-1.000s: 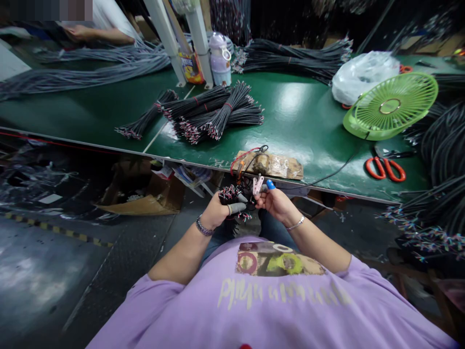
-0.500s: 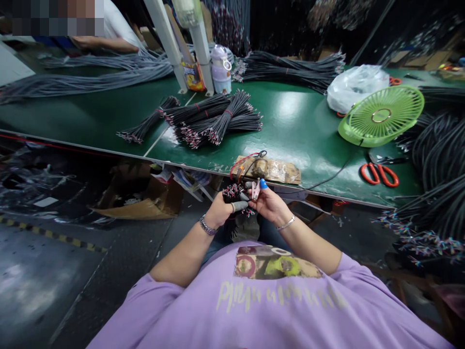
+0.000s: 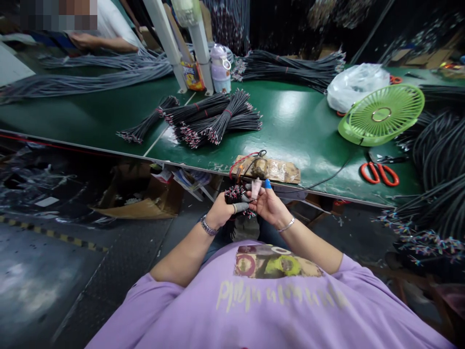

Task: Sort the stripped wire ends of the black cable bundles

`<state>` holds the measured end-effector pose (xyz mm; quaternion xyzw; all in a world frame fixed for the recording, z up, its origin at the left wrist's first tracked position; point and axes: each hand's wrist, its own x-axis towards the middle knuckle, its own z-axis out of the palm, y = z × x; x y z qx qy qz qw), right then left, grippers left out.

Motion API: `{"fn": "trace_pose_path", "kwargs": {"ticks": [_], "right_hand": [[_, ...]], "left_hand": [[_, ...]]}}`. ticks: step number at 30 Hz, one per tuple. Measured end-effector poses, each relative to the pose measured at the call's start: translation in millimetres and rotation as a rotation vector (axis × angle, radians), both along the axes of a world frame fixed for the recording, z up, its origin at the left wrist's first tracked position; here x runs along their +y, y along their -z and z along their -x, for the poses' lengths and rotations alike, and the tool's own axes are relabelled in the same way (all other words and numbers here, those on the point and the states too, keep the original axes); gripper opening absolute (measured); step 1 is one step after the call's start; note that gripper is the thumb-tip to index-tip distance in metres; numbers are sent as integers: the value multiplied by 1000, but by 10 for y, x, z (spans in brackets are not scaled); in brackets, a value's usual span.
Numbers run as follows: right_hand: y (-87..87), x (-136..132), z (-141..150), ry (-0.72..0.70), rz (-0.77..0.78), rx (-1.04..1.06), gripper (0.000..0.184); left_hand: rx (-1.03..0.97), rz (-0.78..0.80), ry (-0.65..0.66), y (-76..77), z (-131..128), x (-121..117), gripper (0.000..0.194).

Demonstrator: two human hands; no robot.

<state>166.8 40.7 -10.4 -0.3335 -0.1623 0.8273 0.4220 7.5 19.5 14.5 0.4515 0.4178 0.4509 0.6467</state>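
Note:
My left hand (image 3: pixel 221 211) grips a bundle of black cables (image 3: pixel 234 195) with stripped coloured wire ends; a grey finger cot covers its thumb. My right hand (image 3: pixel 268 205), with a blue cot on one fingertip, holds a small pale clip tool (image 3: pixel 255 187) against the wire ends. Both hands meet just below the front edge of the green table (image 3: pixel 298 121). A taped cardboard pad with red and black leads (image 3: pixel 267 167) lies on the table edge right above them.
Tied cable bundles (image 3: pixel 214 116) lie mid-table. A green fan (image 3: pixel 381 115), red scissors (image 3: pixel 379 173) and a white plastic bag (image 3: pixel 356 85) sit at right. Long grey cables (image 3: pixel 83 80) run at left, where another person's arm (image 3: pixel 100 43) rests. A cardboard box (image 3: pixel 145 194) stands under the table.
Both hands stayed together at the table edge; my right hand turned the clip tool slightly upward on the wire ends. The camera tilted down a little after the first frame.

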Motion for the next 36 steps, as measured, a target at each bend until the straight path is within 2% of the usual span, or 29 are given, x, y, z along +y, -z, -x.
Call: {"fn": "trace_pose_path", "kwargs": {"ticks": [8,12,14,17,21,25,28,33,36], "right_hand": [[61,-170,-110,-71,83,65,39],[110,-283,-132,-160,44,34,40],[129,-322,-130,-181,-1,-12,36],[127,-348,-104,-123,-130,-132,27],[69,-341,-39,-40,-345,-358,31],[36,-329,5,10,-428,-442,29],[62,-320,-6,52,-406,-474,26],[104,-317,-54,76,-283,-433,25],[76,-332,-50,41,-284,-367,23]], "left_hand": [[123,15,47,70,56,-110,28],[203,-37,32,67,70,-109,29],[219,-41,3,63,76,-102,30],[214,-23,35,88,80,-104,31],[269,-25,122,173,67,-125,33],[323,-23,153,223,53,-139,31],[301,-12,131,198,63,-137,29],[213,9,54,123,94,-130,24],[213,7,108,116,81,-137,26]]}}
